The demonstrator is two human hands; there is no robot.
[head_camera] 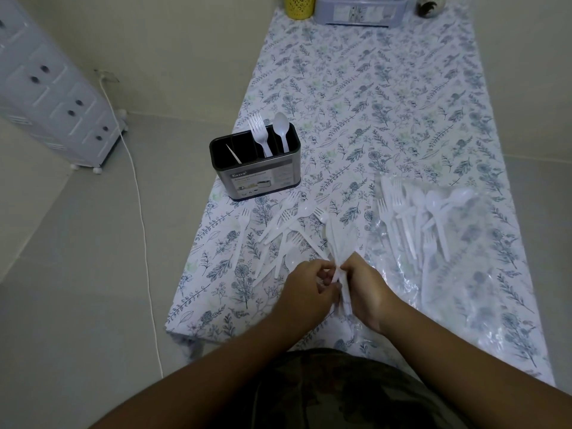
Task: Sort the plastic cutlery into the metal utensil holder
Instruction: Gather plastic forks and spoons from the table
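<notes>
**Both hands on one bundle of white cutlery**

Near the front edge of the table (402, 88), under a floral cloth: left hand (305, 289) and right hand (366, 292) side by side, almost touching. Right-hand fingers closed around a bundle of white plastic cutlery (335, 243), handles low, tips pointing away toward the far end. Left-hand fingers (325, 275) curled and pinched on the same bundle, just beside the right hand.

Just left of the bundle, flat on the cloth: a loose scatter of forks and spoons (284, 224), overlapping. To the right, near but apart: more forks and spoons lying on a clear plastic bag (418, 218).

Beyond the loose scatter, at the table's left edge: the metal utensil holder (257, 168), upright, with dark compartments. Inside it: forks (260, 134) in one compartment, a spoon (281, 130) in the rightmost, a knife (233, 154) leaning in a left one.

At the far end: a yellow container (298, 6) and a grey box (360, 10).
</notes>
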